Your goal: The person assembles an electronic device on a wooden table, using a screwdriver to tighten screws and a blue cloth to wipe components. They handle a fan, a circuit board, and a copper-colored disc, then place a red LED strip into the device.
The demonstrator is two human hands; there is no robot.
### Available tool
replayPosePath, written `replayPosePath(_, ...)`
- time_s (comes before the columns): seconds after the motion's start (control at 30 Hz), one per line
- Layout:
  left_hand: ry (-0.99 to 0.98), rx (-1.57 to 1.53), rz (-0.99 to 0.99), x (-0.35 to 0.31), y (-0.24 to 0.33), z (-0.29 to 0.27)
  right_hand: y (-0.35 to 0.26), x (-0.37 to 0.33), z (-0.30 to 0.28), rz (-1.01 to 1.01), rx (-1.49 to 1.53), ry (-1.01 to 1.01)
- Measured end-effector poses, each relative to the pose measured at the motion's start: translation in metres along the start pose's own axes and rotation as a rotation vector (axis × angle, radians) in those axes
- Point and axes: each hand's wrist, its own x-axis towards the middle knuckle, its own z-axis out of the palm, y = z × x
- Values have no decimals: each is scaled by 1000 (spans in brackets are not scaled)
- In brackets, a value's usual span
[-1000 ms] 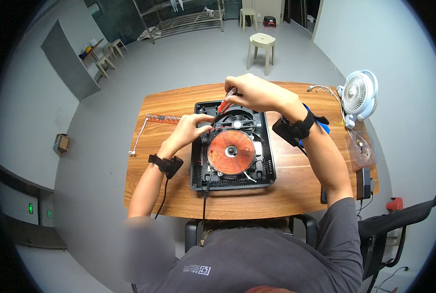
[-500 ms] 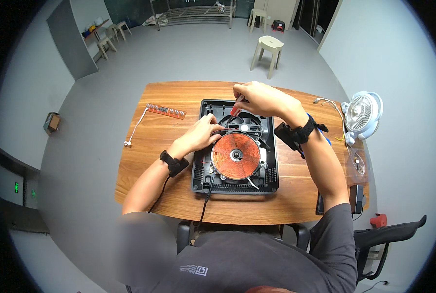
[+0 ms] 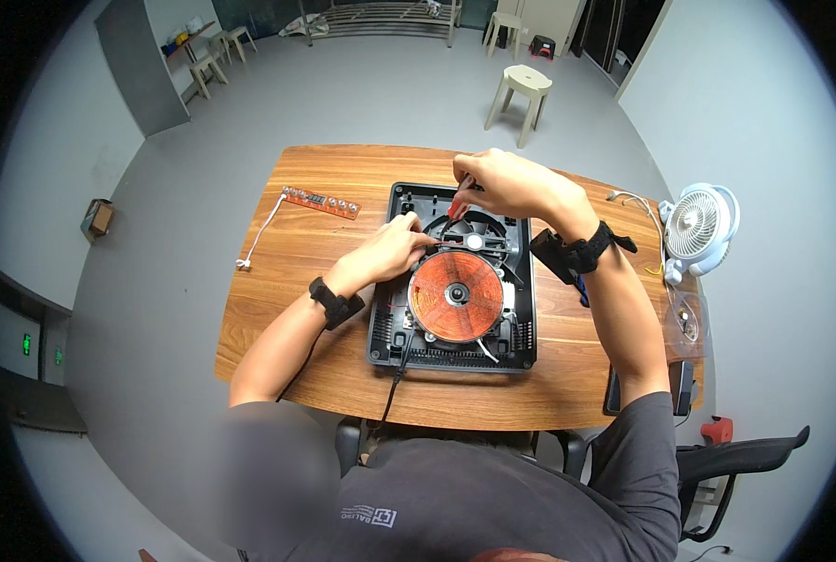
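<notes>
An opened induction cooker base (image 3: 380,351), a black plastic shell, lies on the table. A round copper coil (image 3: 455,298) sits at its middle, with a black cooling fan (image 3: 493,230) behind it. My right hand (image 3: 504,184) is closed around a red-handled screwdriver (image 3: 457,208), tilted with its dark lower end toward the fan; the tip is hard to make out. Between fan and coil, the fingertips of my left hand (image 3: 395,248) are pressed together at the left side of the fan. A thin wire shows beside them, but whatever they pinch is hidden.
At the table's (image 3: 259,347) far left lies a narrow circuit board (image 3: 322,200) with a white cable. A white fan (image 3: 697,225), loose wires and a clear plastic tray (image 3: 688,323) are on the right. A black cord (image 3: 395,389) leaves the shell's front.
The whole view has shifted slightly. Both hands stay at the cooling fan, and the screwdriver keeps nearly the same tilt and place.
</notes>
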Motion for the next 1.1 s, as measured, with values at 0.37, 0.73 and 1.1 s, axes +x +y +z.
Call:
replayPosePath(0.37, 10, 22, 11, 0, 1, 2, 2, 4, 6, 7, -42, -1)
replayPosePath(0.73, -28, 25, 13, 5, -1, -1, -10, 21, 11, 14, -125, 70)
replayPosePath(1.1, 192, -120, -1, 23, 7, -30, -18, 28, 24, 15, -205, 165)
